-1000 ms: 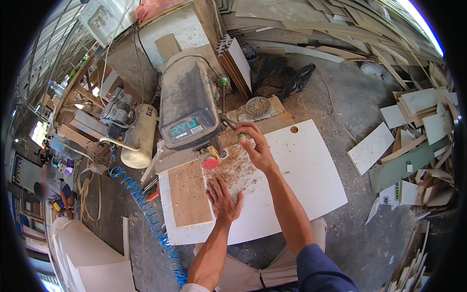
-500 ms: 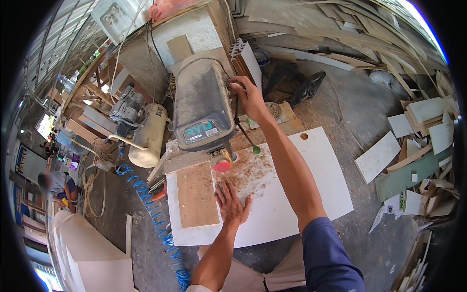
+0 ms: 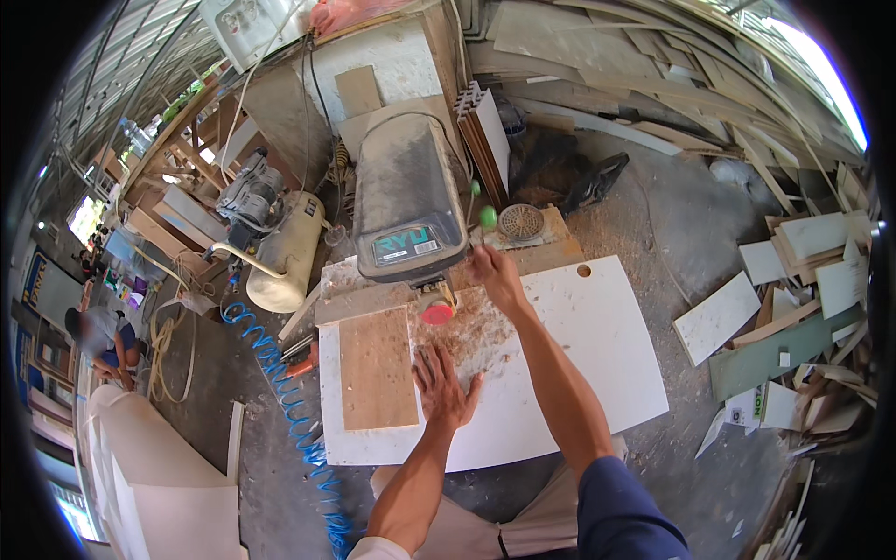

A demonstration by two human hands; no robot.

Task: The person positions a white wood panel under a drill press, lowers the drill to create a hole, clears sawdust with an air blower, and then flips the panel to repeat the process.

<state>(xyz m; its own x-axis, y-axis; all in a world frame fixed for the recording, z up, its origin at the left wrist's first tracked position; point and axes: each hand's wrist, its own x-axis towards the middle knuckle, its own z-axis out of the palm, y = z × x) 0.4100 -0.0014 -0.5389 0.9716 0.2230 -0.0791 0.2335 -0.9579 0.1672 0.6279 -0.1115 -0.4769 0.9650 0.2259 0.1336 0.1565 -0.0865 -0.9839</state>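
Note:
My left hand (image 3: 445,387) lies flat with fingers spread on a white board (image 3: 588,355), beside a thin brown wood panel (image 3: 377,369). Past the fingertips is a round red part (image 3: 436,314) below the head of a dusty drill press (image 3: 408,196). My right hand (image 3: 493,277) is closed at the press's right side, on a lever of its feed handle. Two other lever ends show, one with a green knob (image 3: 488,217); the lever in my hand is mostly covered by my fingers. Wood shavings (image 3: 481,327) litter the board around the drilling spot.
A cream air compressor (image 3: 287,252) stands left of the press, with a coiled blue hose (image 3: 280,378) running down beside the board. Board offcuts (image 3: 793,280) are piled at right, sheets stacked behind. A round grate (image 3: 521,222) sits behind my right hand. Another person (image 3: 103,336) crouches far left.
My right hand has come down and nearer from the upper side of the press, turning the feed handle; green knobs now show above it. My left hand stays flat on the board.

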